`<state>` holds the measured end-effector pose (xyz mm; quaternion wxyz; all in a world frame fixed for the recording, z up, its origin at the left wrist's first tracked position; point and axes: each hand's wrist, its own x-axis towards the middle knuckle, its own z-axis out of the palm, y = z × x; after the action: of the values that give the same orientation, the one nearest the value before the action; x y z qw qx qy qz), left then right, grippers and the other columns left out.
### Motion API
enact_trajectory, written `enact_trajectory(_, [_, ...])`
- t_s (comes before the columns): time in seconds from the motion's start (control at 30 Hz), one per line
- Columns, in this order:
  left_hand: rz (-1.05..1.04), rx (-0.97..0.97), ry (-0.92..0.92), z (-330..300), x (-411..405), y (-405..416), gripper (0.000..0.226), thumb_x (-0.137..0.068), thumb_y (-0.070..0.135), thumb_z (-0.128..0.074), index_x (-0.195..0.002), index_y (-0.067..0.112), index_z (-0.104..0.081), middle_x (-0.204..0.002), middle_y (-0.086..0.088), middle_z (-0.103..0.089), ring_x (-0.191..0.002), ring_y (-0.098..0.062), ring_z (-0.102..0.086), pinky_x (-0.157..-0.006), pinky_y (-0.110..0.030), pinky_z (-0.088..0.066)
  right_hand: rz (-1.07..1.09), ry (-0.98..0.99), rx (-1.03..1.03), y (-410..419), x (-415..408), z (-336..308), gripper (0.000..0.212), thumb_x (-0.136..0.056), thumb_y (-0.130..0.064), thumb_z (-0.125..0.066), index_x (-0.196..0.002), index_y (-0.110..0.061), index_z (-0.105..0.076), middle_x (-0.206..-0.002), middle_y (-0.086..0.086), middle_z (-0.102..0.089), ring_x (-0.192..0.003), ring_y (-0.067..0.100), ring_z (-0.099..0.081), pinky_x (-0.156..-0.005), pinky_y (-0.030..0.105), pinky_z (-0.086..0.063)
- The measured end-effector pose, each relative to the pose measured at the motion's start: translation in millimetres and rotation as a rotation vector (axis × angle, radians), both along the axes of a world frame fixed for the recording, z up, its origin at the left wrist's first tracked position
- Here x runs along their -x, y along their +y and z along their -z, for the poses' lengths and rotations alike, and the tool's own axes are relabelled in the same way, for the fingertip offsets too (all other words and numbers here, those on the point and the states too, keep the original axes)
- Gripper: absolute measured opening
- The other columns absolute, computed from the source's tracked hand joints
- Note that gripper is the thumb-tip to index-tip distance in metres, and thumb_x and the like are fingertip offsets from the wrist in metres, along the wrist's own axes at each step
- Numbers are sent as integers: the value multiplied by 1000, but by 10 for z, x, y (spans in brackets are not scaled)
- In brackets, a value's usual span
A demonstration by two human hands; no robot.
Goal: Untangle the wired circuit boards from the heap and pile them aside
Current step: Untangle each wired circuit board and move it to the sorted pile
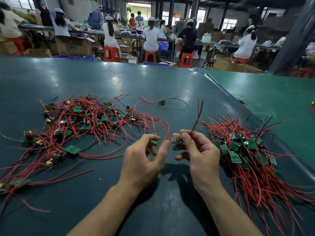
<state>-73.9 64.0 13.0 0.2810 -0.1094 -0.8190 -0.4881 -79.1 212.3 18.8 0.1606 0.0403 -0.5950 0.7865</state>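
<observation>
Sitting at a dark green table (105, 79), I am working between two masses of wired circuit boards. The tangled heap (81, 123) is sprawling across the table to my left, its red and black leads crossing over green boards and yellow and blue capacitors. The sorted pile (245, 150) is lying to my right, boards bunched together and red leads fanning toward the table's near edge. Beyond the table, workers (150, 40) in white caps are sitting on red stools (111, 53) at long benches, with cardboard boxes (75, 46) standing around them.

My right hand (199, 150) is gripping a circuit board (175, 140) above the table, between heap and pile, fingers curled round it and pinching its black lead (197, 120), which is rising beside a red lead (197, 109). My left hand (143, 157) is pinching a second small green board (154, 142) between thumb and forefinger, just beside the first; the other fingers are hanging loosely curled. A blurred red wire (167, 132) is arcing up between my two hands. One lone board (162, 102) is lying apart, farther back on the table.
</observation>
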Motion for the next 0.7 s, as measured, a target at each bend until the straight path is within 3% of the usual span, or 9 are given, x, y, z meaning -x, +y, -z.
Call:
enact_trajectory(0.07, [168, -78, -167, 37, -28, 48, 34, -81, 53, -66, -101, 25, -67, -65, 3, -64, -51, -10, -58, -52, -28, -51, -63, 24, -38, -59, -44, 12, 12, -84, -20, -66, -91, -13, -73, -85, 6, -76, -65, 14, -69, -46, 23, -52])
enact_trajectory(0.2, [249, -226, -172, 37, 25, -7, 26, -83, 36, -70, -102, 18, -72, -74, 3, -73, -65, -11, -70, -61, -24, -55, -117, 8, -50, -147, -77, 17, 17, -81, -25, -67, -91, -16, -77, -86, 5, -76, -69, 14, -69, -48, 23, -53])
enact_trajectory(0.3, [287, -255, -207, 50, 15, 5, 24, -81, 32, -71, -101, 18, -72, -77, 4, -75, -69, -13, -72, -66, -25, -57, -28, -3, -86, -128, -57, 12, 12, -86, -22, -68, -82, -19, -79, -77, 5, -75, -66, 13, -69, -45, 23, -51])
enact_trajectory(0.43, [293, -306, -207, 42, 6, -4, 24, -81, 20, -76, -104, 20, -71, -86, 5, -74, -75, -15, -72, -74, -26, -57, 63, -99, -84, -85, 0, 4, 21, -89, -17, -68, -71, -19, -79, -74, 2, -74, -59, 10, -62, -43, 21, -46])
enact_trajectory(0.57, [295, -368, -192, 16, -14, 4, 22, -81, 10, -75, -102, 17, -71, -85, -1, -73, -69, -21, -72, -73, -33, -59, 179, -178, 87, 76, 96, -35, 26, -91, -20, -67, -67, -16, -77, -75, 1, -73, -51, 7, -54, -41, 18, -42])
enact_trajectory(0.7, [256, -513, -118, -32, 39, -32, 20, -79, 11, -72, -100, 9, -71, -79, -11, -73, -64, -20, -69, -68, -26, -57, 226, -194, 249, 188, 159, -36, 29, -93, -18, -66, -66, -12, -76, -69, 1, -71, -44, 6, -48, -38, 18, -39])
